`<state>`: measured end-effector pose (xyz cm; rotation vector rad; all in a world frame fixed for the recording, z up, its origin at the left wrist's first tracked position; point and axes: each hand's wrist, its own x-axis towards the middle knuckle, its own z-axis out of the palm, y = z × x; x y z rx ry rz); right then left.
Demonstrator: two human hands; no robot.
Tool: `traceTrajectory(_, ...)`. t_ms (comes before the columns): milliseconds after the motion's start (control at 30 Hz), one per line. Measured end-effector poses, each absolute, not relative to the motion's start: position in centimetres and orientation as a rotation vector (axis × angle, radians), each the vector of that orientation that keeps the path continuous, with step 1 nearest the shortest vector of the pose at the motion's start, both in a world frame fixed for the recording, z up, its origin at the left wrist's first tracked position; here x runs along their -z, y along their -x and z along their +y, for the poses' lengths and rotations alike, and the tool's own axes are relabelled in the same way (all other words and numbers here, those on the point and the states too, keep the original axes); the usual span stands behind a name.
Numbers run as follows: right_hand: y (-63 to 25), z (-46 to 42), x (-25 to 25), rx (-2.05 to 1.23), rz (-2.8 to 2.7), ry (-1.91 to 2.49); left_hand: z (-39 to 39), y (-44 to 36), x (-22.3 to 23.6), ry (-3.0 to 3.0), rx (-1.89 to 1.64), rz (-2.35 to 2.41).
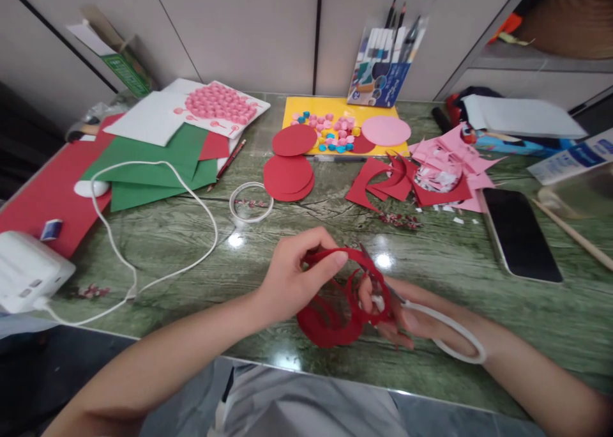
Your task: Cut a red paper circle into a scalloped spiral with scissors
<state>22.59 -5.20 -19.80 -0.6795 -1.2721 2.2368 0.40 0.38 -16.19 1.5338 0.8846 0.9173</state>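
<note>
Red paper (328, 330) is clamped in left fingers (327, 268), scissors (447, 319) in right fingers (400, 338); behind, a box (380, 82) holds pencils (401, 14).

Red discs (288, 176); green sheets (148, 159); yellow sheet (293, 108); green tabletop (287, 258), dark-streaked; black-screened phone (520, 232).

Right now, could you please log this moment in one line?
left hand: holding cut red paper | right hand: holding white-handled scissors | phone: screen dark
</note>
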Motion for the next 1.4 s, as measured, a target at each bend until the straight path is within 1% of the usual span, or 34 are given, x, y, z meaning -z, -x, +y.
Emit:
traceTrajectory(200,-22.1,-5.1,17.8,-2.147,-1.257,0.837,0.0,-0.5,16.0,-1.449,-0.874,0.861)
traceTrajectory(500,-21.2,-5.3,18.5,-2.043,-1.299,0.921,-0.3,-0.6,15.8,-1.278,-0.836,0.859)
traceTrajectory(1133,-21.6,-5.6,17.8,-2.109,-1.252,0.927,0.1,-0.6,15.6,-1.277,-0.839,0.888)
traceTrajectory(1400,-21.6,-5.2,16.7,-2.174,-1.245,0.915,0.9,-0.1,15.1,-1.355,-0.755,0.926)
